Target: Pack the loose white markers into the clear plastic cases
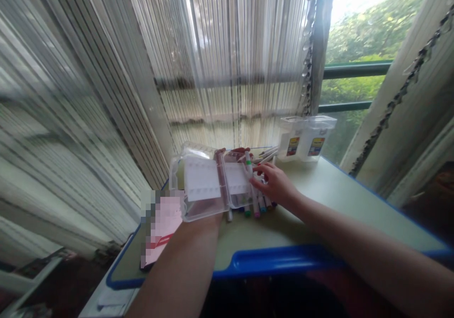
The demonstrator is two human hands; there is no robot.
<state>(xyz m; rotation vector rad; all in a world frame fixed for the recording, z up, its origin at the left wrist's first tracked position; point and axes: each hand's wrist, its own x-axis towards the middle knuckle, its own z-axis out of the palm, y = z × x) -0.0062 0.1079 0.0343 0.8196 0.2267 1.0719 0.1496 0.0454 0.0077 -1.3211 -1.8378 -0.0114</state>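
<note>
The clear plastic case (223, 181) is open above the table (308, 214). The left hand (242, 151) holds it from underneath, some fingers showing at its far edge; the palm is hidden. At the case's right side, the right hand (274, 178) pinches a white marker (248, 169) with green band. More markers (256, 208) lie below; behind stand two clear containers (315, 136).

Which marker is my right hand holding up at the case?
The white marker with a green band, at your right hand's fingertips. The green-ended marker and its neighbours lie lower, on the table.
</note>
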